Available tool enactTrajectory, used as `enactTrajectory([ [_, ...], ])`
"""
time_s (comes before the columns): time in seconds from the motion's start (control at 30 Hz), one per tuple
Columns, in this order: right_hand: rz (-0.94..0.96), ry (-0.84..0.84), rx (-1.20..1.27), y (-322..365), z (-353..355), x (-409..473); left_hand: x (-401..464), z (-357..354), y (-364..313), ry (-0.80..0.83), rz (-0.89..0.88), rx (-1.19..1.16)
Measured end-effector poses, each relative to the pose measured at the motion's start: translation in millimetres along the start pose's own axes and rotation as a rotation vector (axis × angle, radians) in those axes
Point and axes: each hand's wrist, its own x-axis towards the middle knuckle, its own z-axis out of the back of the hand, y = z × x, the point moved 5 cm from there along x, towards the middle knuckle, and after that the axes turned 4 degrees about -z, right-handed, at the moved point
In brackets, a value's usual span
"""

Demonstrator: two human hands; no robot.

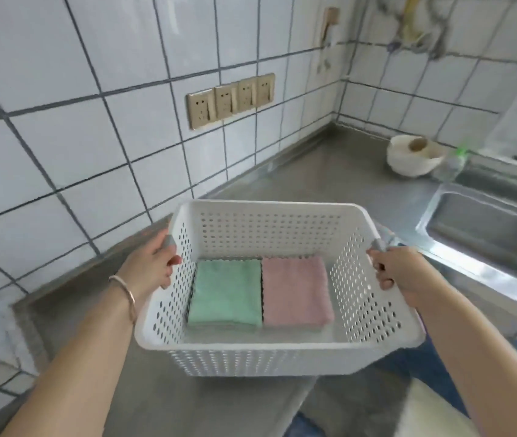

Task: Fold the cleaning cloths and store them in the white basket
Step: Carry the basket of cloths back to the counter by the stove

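A white perforated basket (270,348) is held in front of me over the grey counter's front edge. Inside it lie two folded cloths side by side: a green cloth (225,291) on the left and a pink cloth (296,290) on the right, both flat on the bottom. My left hand (153,266) grips the basket's left side at its grey handle. On the opposite side my right hand (399,272) grips the right grey handle. A thin bracelet sits on my left wrist.
A grey counter (329,171) runs along a white tiled wall with a row of sockets (230,100). A steel sink (487,228) lies at the right. A white bowl (413,159) and a clear bottle (451,164) stand near the far corner.
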Motion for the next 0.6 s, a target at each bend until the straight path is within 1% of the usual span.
enactTrajectory([
  [0.1, -0.074, -0.148, 0.053, -51, 50, -58, -15, -41, -7, 0.151, -0.013, 0.020],
  [0.17, -0.101, -0.252, 0.133, -90, 84, -104, -31, -80, -13, 0.277, -0.031, 0.016],
  [0.3, -0.201, -0.422, 0.253, -168, 132, -184, -75, -147, -18, 0.425, -0.099, -0.007],
  [0.4, -0.272, -0.537, 0.281, -233, 168, -249, -123, -201, -22, 0.610, -0.144, 0.030],
  [0.47, -0.301, -0.620, 0.358, -276, 188, -301, -163, -239, -25, 0.728, -0.171, 0.088],
  [0.6, -0.341, -0.741, 0.519, -364, 210, -397, -248, -303, -27, 0.907, -0.205, 0.153],
])
